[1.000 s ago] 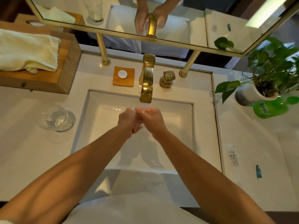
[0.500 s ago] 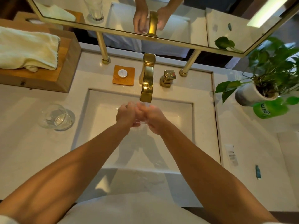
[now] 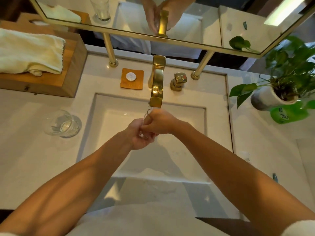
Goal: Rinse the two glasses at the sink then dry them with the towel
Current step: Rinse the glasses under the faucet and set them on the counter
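Note:
Over the white sink basin [image 3: 187, 150], my left hand [image 3: 139, 136] and my right hand [image 3: 160, 123] are wrapped together around a clear glass [image 3: 147, 114]. Only its rim shows above my fingers, just under the spout of the gold faucet [image 3: 156, 89]. Water runs from the spout onto it. A second clear glass [image 3: 62, 124] stands on the counter left of the basin. A cream towel [image 3: 29, 51] lies folded on a wooden box [image 3: 71, 68] at the back left.
A gold tap handle [image 3: 179, 80] stands right of the faucet, an orange coaster with a white disc [image 3: 132, 78] left of it. A potted plant [image 3: 279, 86] and a green bottle [image 3: 286, 114] sit at the right. A gold-framed mirror [image 3: 187, 23] hangs above.
Both hands with the glass have shifted slightly up toward the spout. The glass rim now shows above my fingers.

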